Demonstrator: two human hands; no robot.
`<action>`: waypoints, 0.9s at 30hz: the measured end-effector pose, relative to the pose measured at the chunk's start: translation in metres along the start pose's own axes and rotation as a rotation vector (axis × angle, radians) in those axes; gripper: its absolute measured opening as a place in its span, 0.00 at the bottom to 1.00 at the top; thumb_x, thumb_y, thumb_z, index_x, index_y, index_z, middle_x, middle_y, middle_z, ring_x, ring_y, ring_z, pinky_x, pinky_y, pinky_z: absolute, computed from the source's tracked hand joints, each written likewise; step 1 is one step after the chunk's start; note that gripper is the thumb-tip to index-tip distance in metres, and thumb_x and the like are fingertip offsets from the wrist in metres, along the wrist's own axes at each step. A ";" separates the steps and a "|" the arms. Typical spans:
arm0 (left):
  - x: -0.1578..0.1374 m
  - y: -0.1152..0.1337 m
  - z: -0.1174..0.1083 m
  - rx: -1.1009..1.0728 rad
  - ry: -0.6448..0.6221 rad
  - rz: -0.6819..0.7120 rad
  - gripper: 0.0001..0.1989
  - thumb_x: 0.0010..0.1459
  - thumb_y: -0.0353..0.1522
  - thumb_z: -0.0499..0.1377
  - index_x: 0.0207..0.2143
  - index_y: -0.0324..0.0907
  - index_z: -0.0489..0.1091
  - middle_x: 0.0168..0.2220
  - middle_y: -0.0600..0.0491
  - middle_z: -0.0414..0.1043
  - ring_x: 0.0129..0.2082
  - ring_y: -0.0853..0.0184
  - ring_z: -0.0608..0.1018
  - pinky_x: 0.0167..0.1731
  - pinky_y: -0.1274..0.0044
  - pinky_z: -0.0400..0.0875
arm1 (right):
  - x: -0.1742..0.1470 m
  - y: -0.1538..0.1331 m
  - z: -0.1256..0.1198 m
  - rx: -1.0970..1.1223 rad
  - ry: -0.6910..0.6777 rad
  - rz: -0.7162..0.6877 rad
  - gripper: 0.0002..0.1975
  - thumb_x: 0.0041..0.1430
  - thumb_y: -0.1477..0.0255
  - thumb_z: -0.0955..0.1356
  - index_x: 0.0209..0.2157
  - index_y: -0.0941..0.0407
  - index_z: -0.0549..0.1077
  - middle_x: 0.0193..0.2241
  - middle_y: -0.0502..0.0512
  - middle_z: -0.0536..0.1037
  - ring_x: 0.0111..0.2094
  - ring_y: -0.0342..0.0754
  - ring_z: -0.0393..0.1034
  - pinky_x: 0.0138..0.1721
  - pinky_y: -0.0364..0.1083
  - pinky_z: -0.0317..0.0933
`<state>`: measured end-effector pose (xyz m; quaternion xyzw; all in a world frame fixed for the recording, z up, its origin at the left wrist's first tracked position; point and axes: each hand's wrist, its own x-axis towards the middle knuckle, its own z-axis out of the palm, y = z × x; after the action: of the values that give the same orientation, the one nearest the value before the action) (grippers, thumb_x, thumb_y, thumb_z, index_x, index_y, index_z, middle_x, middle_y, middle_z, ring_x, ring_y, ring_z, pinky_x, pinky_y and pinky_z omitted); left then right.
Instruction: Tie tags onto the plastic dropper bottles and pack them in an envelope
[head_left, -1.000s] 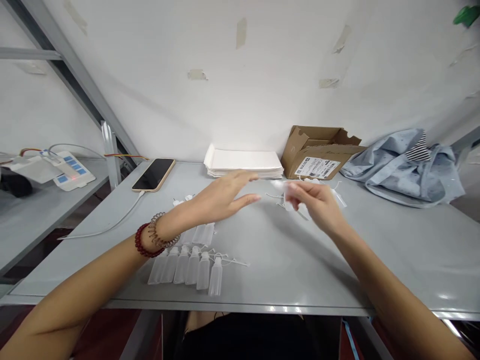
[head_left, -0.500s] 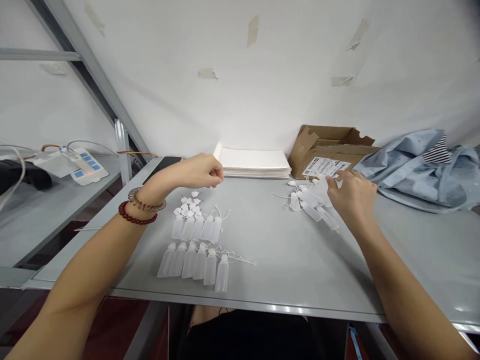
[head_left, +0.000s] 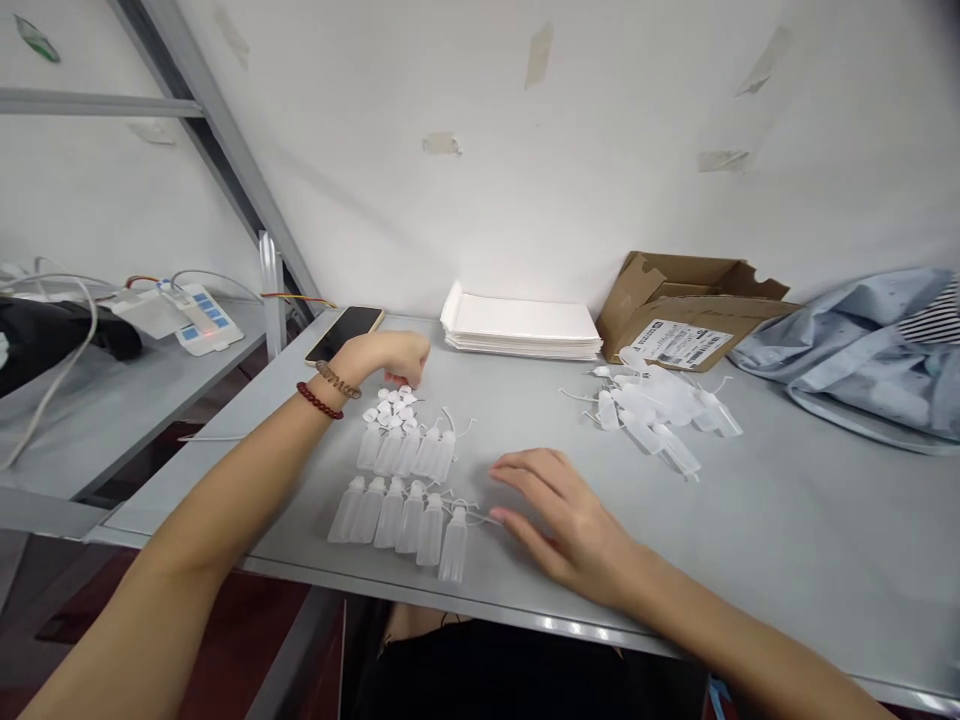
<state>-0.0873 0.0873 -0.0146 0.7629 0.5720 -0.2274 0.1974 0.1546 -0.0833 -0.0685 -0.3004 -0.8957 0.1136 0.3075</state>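
My left hand (head_left: 403, 357) is closed just over a small heap of white caps or tags (head_left: 390, 408); what its fingers hold, if anything, is hidden. My right hand (head_left: 562, 510) hovers low over the table, fingers apart and nothing visible in them, near a white strap end beside the rows. Small translucent plastic bottles lie in two rows, a back row (head_left: 407, 452) and a front row (head_left: 390, 515), with thin white straps at their right ends. A loose pile of similar translucent bottles (head_left: 652, 405) lies farther right.
A stack of white paper or envelopes (head_left: 525, 322) and an open cardboard box (head_left: 690, 310) stand against the wall. A phone (head_left: 345, 332) lies at the back left. Blue fabric (head_left: 840, 350) fills the back right. A power strip (head_left: 199, 320) sits on the left shelf.
My right hand has left the bottle pile and come left and toward me, beside the rows. My left hand has moved down and slightly left, to the white pieces. The view has shifted slightly.
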 end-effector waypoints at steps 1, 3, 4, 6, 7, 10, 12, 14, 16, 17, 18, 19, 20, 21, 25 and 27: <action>0.001 0.000 0.000 -0.008 0.002 0.006 0.11 0.43 0.34 0.60 0.27 0.35 0.75 0.27 0.43 0.77 0.23 0.65 0.74 0.21 0.80 0.66 | 0.000 -0.004 0.001 0.022 -0.019 -0.004 0.13 0.62 0.72 0.63 0.48 0.60 0.67 0.42 0.63 0.74 0.43 0.52 0.68 0.42 0.53 0.66; 0.000 -0.001 0.000 -0.022 0.014 0.014 0.14 0.45 0.36 0.60 0.30 0.35 0.75 0.28 0.43 0.78 0.24 0.65 0.74 0.22 0.81 0.65 | 0.000 -0.008 0.004 0.051 -0.051 0.006 0.15 0.62 0.70 0.63 0.50 0.59 0.65 0.44 0.64 0.73 0.44 0.53 0.67 0.43 0.54 0.66; -0.001 -0.001 0.000 -0.027 0.021 0.014 0.15 0.46 0.37 0.59 0.32 0.35 0.75 0.29 0.43 0.78 0.24 0.66 0.74 0.22 0.81 0.65 | 0.000 -0.010 0.005 0.061 -0.065 0.014 0.16 0.62 0.69 0.63 0.50 0.59 0.65 0.44 0.64 0.72 0.44 0.53 0.67 0.43 0.55 0.66; -0.004 -0.001 -0.001 -0.033 0.028 0.009 0.17 0.47 0.39 0.59 0.33 0.35 0.74 0.30 0.43 0.78 0.23 0.66 0.74 0.23 0.80 0.65 | 0.002 -0.012 0.009 0.075 -0.097 0.019 0.18 0.62 0.66 0.64 0.51 0.59 0.65 0.44 0.64 0.72 0.44 0.53 0.66 0.43 0.55 0.66; -0.005 -0.001 -0.002 -0.036 0.024 0.005 0.17 0.47 0.39 0.59 0.34 0.35 0.74 0.29 0.43 0.78 0.23 0.66 0.74 0.23 0.80 0.64 | 0.003 -0.013 0.010 0.077 -0.114 0.015 0.19 0.61 0.64 0.65 0.50 0.60 0.65 0.44 0.64 0.72 0.43 0.54 0.66 0.43 0.55 0.66; -0.007 -0.001 -0.001 -0.045 -0.001 -0.004 0.14 0.45 0.37 0.60 0.30 0.35 0.74 0.26 0.44 0.78 0.23 0.66 0.74 0.24 0.79 0.64 | 0.004 -0.017 0.016 0.067 -0.146 0.003 0.26 0.57 0.57 0.67 0.50 0.62 0.66 0.43 0.65 0.72 0.43 0.55 0.66 0.42 0.55 0.66; -0.006 -0.001 0.000 -0.051 -0.012 -0.002 0.11 0.43 0.36 0.61 0.27 0.36 0.74 0.25 0.45 0.77 0.22 0.66 0.73 0.24 0.79 0.63 | 0.005 -0.018 0.020 0.059 -0.141 0.015 0.30 0.54 0.54 0.67 0.50 0.62 0.66 0.44 0.67 0.71 0.44 0.56 0.66 0.42 0.56 0.66; -0.005 0.000 0.001 -0.055 -0.013 0.008 0.10 0.43 0.35 0.62 0.25 0.37 0.73 0.23 0.47 0.77 0.22 0.67 0.73 0.23 0.80 0.62 | 0.005 -0.019 0.022 0.062 -0.131 0.045 0.33 0.53 0.52 0.68 0.51 0.62 0.65 0.45 0.67 0.71 0.45 0.57 0.66 0.43 0.57 0.66; -0.005 0.001 0.002 -0.055 -0.006 0.018 0.08 0.42 0.35 0.62 0.22 0.38 0.72 0.21 0.49 0.76 0.21 0.68 0.72 0.23 0.80 0.61 | 0.005 -0.019 0.024 0.075 -0.132 0.083 0.34 0.51 0.51 0.68 0.52 0.61 0.65 0.46 0.67 0.71 0.46 0.58 0.66 0.44 0.59 0.65; -0.004 0.002 0.002 -0.054 -0.002 0.022 0.08 0.41 0.34 0.62 0.21 0.38 0.72 0.20 0.49 0.75 0.21 0.68 0.71 0.23 0.80 0.60 | 0.005 -0.020 0.024 0.084 -0.139 0.103 0.35 0.50 0.50 0.68 0.52 0.61 0.65 0.46 0.67 0.71 0.46 0.58 0.65 0.45 0.59 0.64; -0.004 0.003 0.002 -0.053 0.002 0.025 0.07 0.40 0.34 0.62 0.20 0.38 0.71 0.20 0.50 0.75 0.21 0.68 0.71 0.22 0.80 0.60 | 0.006 -0.020 0.025 0.094 -0.147 0.122 0.35 0.50 0.50 0.69 0.52 0.60 0.65 0.46 0.67 0.71 0.46 0.58 0.65 0.45 0.59 0.64; -0.004 0.003 0.002 -0.052 0.005 0.027 0.07 0.40 0.33 0.62 0.19 0.38 0.71 0.19 0.50 0.74 0.21 0.68 0.71 0.22 0.80 0.60 | 0.006 -0.021 0.026 0.104 -0.157 0.141 0.36 0.49 0.49 0.69 0.52 0.60 0.64 0.47 0.66 0.71 0.46 0.58 0.65 0.45 0.60 0.63; -0.004 0.004 0.002 -0.052 0.008 0.029 0.06 0.39 0.33 0.62 0.19 0.38 0.71 0.19 0.50 0.74 0.21 0.68 0.71 0.22 0.80 0.60 | 0.007 -0.021 0.027 0.115 -0.165 0.159 0.36 0.49 0.49 0.69 0.51 0.60 0.64 0.47 0.66 0.71 0.47 0.58 0.65 0.46 0.60 0.63; -0.004 0.005 0.003 -0.052 0.011 0.030 0.05 0.39 0.32 0.62 0.19 0.38 0.71 0.19 0.50 0.74 0.21 0.68 0.71 0.22 0.80 0.60 | 0.007 -0.021 0.028 0.125 -0.174 0.173 0.36 0.48 0.49 0.69 0.51 0.60 0.64 0.46 0.65 0.72 0.47 0.58 0.65 0.46 0.60 0.62; -0.007 0.007 0.002 -0.052 0.021 0.037 0.04 0.39 0.30 0.60 0.17 0.38 0.69 0.18 0.50 0.73 0.20 0.68 0.71 0.22 0.79 0.61 | 0.008 -0.022 0.032 0.156 -0.204 0.203 0.37 0.46 0.50 0.71 0.51 0.60 0.64 0.45 0.64 0.73 0.47 0.58 0.65 0.46 0.59 0.62; -0.008 0.008 0.002 -0.050 0.023 0.040 0.05 0.39 0.30 0.60 0.15 0.38 0.68 0.18 0.49 0.72 0.20 0.68 0.70 0.22 0.79 0.62 | 0.008 -0.022 0.033 0.168 -0.215 0.207 0.36 0.46 0.52 0.72 0.51 0.59 0.64 0.45 0.63 0.73 0.47 0.58 0.65 0.46 0.59 0.61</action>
<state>-0.0815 0.0776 -0.0109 0.7715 0.5646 -0.2004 0.2144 0.1188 -0.0970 -0.0818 -0.3505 -0.8750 0.2507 0.2206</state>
